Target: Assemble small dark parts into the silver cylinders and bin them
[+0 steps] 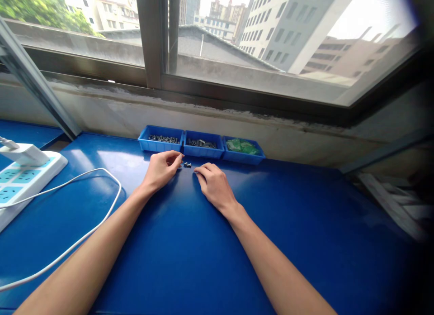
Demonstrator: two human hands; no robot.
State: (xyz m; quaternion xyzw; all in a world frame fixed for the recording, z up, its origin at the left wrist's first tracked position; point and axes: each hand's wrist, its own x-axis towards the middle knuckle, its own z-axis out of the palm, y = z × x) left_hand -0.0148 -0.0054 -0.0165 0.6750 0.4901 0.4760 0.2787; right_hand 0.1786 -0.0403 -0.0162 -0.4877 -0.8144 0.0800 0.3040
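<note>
A few small dark metal pieces [187,164], looking like screws or bolts, lie on the blue table between my hands. Just to their left is my left hand [165,168], its thumb and fingers closed in a pinch; whatever is between the fingertips is too small to make out. On the other side, my right hand [215,183] rests low over the table with curled fingers drawn together, tips pointing at the metal pieces. Its fingertips are partly hidden, so anything in them cannot be made out.
Behind my hands stand a blue bin [159,146] of small metal parts, a middle bin [203,152] of metal pieces and a right bin [243,158] with green packets. A white power strip [50,166] and a looping white cable [117,195] lie left. A window frame [254,94] runs behind.
</note>
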